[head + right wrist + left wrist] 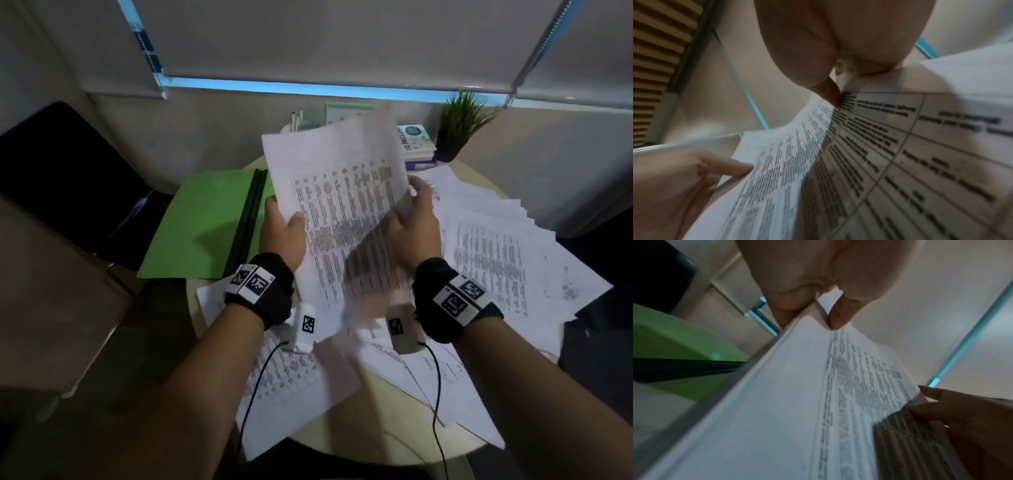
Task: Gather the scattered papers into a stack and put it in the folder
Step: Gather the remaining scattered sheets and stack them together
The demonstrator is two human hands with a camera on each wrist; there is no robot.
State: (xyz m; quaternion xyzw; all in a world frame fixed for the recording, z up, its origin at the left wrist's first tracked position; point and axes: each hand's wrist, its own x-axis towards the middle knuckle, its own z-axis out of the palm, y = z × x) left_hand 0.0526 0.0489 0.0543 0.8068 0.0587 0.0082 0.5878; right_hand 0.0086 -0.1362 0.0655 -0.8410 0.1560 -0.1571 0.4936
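I hold a bundle of printed papers upright above the round table. My left hand pinches its left edge, thumb in front and fingers behind. My right hand grips its right edge the same way. In the left wrist view the bundle shows several sheet edges under my thumb. The right wrist view shows the printed tables on the papers up close. A green folder lies open at the table's left, with a black spine. More loose papers lie scattered on the table.
Loose sheets also cover the near part of the table under my wrists. At the back stand a potted plant, a small stack of books and a pen holder. A dark chair is on the left.
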